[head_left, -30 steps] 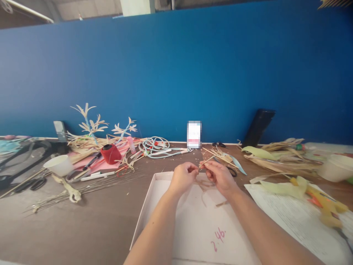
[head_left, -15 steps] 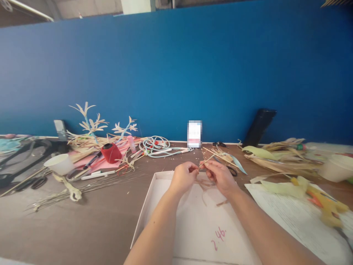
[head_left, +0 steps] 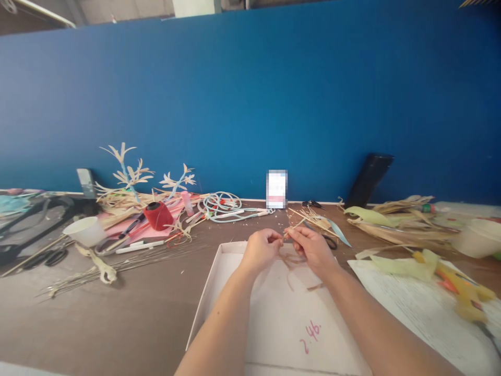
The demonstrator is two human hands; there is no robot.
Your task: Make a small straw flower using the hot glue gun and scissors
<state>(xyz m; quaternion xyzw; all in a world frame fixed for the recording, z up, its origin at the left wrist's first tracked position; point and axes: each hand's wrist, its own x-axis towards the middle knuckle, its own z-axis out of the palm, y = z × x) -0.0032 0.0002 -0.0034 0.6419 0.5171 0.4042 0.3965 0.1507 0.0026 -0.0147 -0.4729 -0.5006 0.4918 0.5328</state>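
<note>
Straw-coloured and thin, the strip (head_left: 293, 228) pinched between both hands is hard to make out. Its near end vanishes behind the fingertips, and a looped length below them blurs into the box floor. At the far left a dark pair of scissors (head_left: 45, 258) lies smeared by the lens edge. The inside of the white paper cup (head_left: 83, 231) near it cannot be made out. A red thread spool (head_left: 157, 215) sits right of the cup, then a pale coiled cord (head_left: 221, 203).

The shallow white box (head_left: 219, 282) lies at centre, its near edge cut off by the frame; in it are a few loose straw scraps and some pink handwriting. The left hand (head_left: 260, 250) is closed on the strip with thumb and forefinger, above the far end of the box. The right hand (head_left: 313, 249) pinches the same strip just beside it, fingertips nearly touching. Farther right lie a heap of dried husks (head_left: 395, 225), a printed sheet (head_left: 410, 308), and a white bowl (head_left: 477, 237) cut off at the edge — contents unseen.
</note>
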